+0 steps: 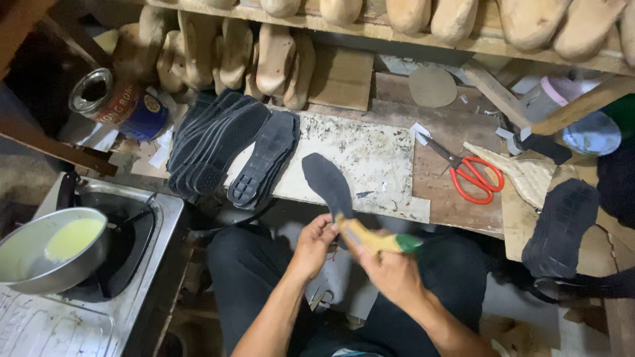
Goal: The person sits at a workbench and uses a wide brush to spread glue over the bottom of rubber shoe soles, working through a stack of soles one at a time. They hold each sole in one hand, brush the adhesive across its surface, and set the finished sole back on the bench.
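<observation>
Between the 2 hands, left hand (pixel 312 243) pinches a dark insole (pixel 327 184); right hand (pixel 390 271) grips a brush (pixel 374 239). Glue could smear fingers if the insole slips.

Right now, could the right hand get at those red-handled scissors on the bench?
Probably yes: the scissors lie uncovered on the workbench, but the right hand would first have to put down its brush.

Matt dark rubbery sole (pixel 327 184); glossy orange plastic-handled metal scissors (pixel 467 172), right; shiny metal bowl (pixel 49 254), left; rough wooden bench (pixel 456 198).
</observation>
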`<state>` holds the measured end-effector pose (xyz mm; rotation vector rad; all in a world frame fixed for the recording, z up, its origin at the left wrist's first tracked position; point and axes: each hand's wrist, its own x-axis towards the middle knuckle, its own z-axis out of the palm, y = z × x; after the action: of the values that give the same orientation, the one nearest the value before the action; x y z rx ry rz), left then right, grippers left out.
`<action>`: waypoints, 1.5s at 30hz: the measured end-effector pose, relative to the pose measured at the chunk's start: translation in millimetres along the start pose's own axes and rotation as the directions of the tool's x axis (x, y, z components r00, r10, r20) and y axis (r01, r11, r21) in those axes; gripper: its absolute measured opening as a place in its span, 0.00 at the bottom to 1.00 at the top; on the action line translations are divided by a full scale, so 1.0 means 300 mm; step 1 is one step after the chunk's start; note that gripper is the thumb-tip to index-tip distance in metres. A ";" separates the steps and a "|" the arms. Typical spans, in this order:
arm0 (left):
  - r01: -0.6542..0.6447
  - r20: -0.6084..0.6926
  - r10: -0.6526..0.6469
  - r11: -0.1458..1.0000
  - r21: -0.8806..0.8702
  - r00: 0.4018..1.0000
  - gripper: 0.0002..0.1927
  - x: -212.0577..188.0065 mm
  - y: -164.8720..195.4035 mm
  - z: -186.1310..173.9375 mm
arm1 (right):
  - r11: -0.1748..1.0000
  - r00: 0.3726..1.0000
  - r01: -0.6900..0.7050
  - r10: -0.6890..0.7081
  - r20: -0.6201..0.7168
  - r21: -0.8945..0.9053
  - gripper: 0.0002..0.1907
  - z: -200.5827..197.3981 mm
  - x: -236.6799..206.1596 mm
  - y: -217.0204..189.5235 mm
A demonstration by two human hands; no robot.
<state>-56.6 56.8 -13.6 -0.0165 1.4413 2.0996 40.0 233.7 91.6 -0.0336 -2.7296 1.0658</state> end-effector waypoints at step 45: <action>0.230 0.333 -0.226 0.973 0.027 0.915 0.32 -0.174 -0.016 0.226 | 0.837 0.688 -0.083 0.441 -0.576 0.541 0.24 -0.466 -0.145 0.269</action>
<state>9.7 92.3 27.4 0.1535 1.1615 1.8173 106.5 382.3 129.3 -0.6480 -1.7644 1.4240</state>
